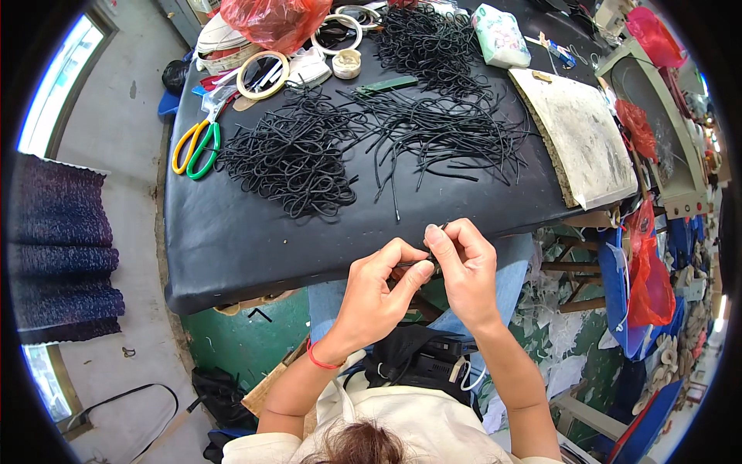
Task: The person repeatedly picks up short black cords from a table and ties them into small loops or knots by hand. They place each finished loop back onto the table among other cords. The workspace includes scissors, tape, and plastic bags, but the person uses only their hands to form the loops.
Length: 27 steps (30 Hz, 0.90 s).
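Just off the table's near edge, my left hand (379,290) and my right hand (468,267) come together, thumbs and fingers pinched. Between them is a short dark stretch of black cord (434,254), mostly hidden by the fingers. On the table ahead lies a loose bundle of fairly straight black cords (456,139), one end reaching toward my hands. Left of it sits a tangled heap of looped black cords (290,155). A further heap of black cords (425,39) lies behind.
Scissors (202,147) with yellow and green handles lie on the black table (232,240) at left. Tape rolls (263,75), a small round tub (346,64) and a red plastic bag (274,19) are behind. A tissue pack (501,37) and a pale board (576,135) stand at right.
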Available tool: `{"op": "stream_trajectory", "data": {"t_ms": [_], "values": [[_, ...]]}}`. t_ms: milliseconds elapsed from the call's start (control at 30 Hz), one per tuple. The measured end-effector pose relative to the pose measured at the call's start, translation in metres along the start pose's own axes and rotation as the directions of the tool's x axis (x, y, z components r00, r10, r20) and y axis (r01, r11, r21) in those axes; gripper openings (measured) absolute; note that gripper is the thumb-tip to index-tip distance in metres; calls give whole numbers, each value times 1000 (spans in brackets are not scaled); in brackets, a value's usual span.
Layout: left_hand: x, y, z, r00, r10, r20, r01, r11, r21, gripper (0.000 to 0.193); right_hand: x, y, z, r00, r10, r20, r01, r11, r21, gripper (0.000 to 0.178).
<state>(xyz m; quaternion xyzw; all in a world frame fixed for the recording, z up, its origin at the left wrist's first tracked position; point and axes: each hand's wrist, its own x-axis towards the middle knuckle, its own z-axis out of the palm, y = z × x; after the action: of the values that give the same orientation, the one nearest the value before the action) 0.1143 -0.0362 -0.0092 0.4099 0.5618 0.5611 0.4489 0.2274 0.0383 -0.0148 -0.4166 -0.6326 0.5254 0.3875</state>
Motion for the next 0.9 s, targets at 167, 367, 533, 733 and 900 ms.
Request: {"op": "stream_trajectory", "data": {"t_ms": [167, 367, 533, 733, 900], "values": [[-6, -9, 5, 994, 99, -50, -88, 979, 183, 11, 2, -2, 3, 999, 41, 20, -38, 990, -133, 23], [-1, -5, -7, 986, -166, 4, 159, 939, -306, 14, 11, -17, -4, 955, 255, 149, -276, 950, 143, 20], [2, -10, -14, 975, -177, 134, 215, 902, -375, 16, 4, -15, -12, 916, 197, 350, -274, 944, 186, 21], [-5, -7, 2, 995, -24, -98, 18, 998, -65, 12, -3, -19, 1, 986, -136, 94, 155, 961, -230, 25], [1, -23, 12, 770, 634, -75, -422, 593, 686, 8, 5, 6, -1, 923, 345, 172, -362, 929, 79, 27]]}}
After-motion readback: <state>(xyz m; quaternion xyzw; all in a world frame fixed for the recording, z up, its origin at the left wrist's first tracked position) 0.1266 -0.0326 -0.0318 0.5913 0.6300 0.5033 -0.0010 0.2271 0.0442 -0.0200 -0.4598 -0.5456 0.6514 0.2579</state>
